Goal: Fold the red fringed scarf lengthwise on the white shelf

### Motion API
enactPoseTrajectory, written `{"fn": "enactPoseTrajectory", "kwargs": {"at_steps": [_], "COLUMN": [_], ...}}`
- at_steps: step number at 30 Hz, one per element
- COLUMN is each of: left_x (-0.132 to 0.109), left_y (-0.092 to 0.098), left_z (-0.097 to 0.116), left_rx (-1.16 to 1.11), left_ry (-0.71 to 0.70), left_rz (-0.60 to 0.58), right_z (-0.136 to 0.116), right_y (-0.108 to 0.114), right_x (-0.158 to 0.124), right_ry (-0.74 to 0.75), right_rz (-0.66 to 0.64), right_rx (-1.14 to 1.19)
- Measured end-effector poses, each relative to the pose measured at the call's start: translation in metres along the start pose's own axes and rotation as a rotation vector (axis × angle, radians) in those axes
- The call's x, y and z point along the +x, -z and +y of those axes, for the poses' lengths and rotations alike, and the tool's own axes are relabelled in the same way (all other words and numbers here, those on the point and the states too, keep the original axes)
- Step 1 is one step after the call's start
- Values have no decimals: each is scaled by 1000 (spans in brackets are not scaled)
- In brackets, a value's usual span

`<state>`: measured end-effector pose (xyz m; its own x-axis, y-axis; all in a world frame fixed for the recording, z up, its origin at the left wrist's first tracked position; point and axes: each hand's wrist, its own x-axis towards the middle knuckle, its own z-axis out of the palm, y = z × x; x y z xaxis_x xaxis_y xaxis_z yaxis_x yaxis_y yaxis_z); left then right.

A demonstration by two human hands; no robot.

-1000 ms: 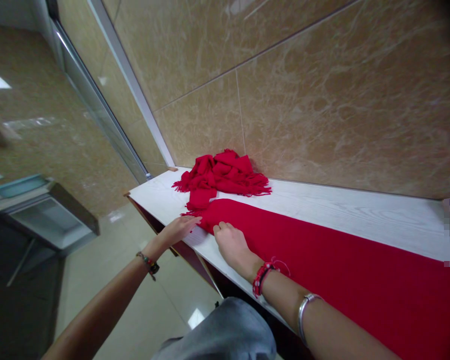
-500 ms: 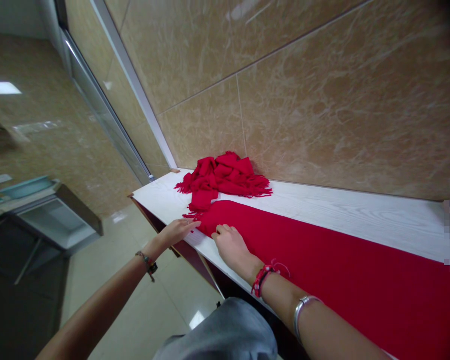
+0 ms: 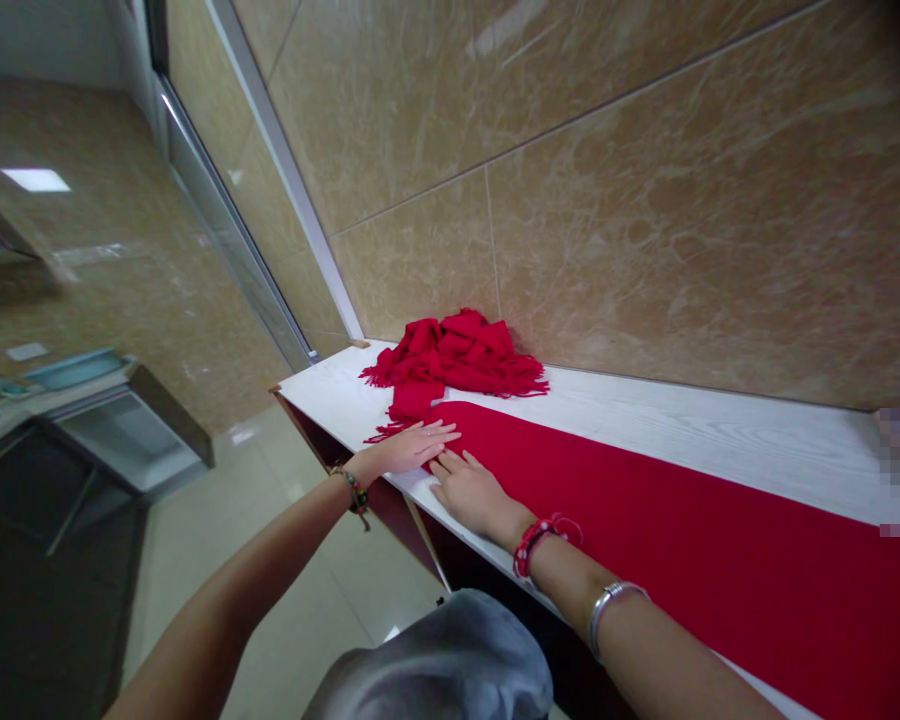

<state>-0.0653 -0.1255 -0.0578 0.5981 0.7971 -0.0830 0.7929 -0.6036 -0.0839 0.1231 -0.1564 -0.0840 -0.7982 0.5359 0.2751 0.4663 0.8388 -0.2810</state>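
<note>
A long red scarf (image 3: 645, 510) lies spread flat along the white tabletop, its far end fringed. My left hand (image 3: 412, 447) rests flat across that far end, fingers stretched out and pointing right. Just in front of it, my right hand (image 3: 474, 492) lies on the scarf's near edge with its fingers extended, the fingertips close to my left hand. Both palms are turned down, and neither hand grips anything. Behind the hands sits a crumpled red scarf (image 3: 465, 350) with fringed ends, heaped near the wall; one end of it reaches toward the flat scarf.
The white table (image 3: 682, 425) runs along a tan marbled tile wall (image 3: 645, 220). A metal-framed glass partition (image 3: 229, 200) stands beyond its far end. Across the tiled floor (image 3: 262, 570), a light-blue basin (image 3: 75, 370) sits on a counter. A pixelated patch covers something at the right edge.
My left hand has moved right from the fringe onto the scarf's end, fingers now flat. My right hand's curled fingers have straightened out. The view has shifted slightly.
</note>
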Motion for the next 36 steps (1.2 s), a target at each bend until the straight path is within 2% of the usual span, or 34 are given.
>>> {"fn": "enactPoseTrajectory", "kwargs": {"at_steps": [3,5,9,14,16,20,22,25,27,30,32,34,36], "left_x": [-6,-11,-14,-14,-15,-16,-16,-16,-16,-16,-17,-17,-18], "left_y": [-12,-15,-17,-22,-24,-27,-27,-28,-28,-28,-27,-28,-28], "left_z": [-16,-24,-26,-23,-23,-22,-22,-22,-22,-20,-20,-19,-19], "left_rx": [5,35,85,91,85,88,94,96,93,86,77,68,58], "left_ry": [150,194,178,183,199,222,234,241,242,255,262,257,239], "left_rz": [-34,-38,-37,29,49,60,63,63,61,67,77,96,119], "right_z": [0,0,2,16,25,45,58,78,85,83,79,78,84], "right_y": [0,-1,0,13,17,19,19,22,24,22,18,13,11], "right_x": [-1,-1,-2,4,11,25,28,30,35,48,60,69,75], "right_ry": [-8,-20,-18,-74,-56,7,-2,-101,-159,-39,51,27,-57], "right_rz": [-2,5,31,116,54,-215,-272,-267,-208,-100,-129,-181,-173], "right_rx": [9,19,73,87,37,-15,-44,-99,-137,-130,-88,-51,-32]}}
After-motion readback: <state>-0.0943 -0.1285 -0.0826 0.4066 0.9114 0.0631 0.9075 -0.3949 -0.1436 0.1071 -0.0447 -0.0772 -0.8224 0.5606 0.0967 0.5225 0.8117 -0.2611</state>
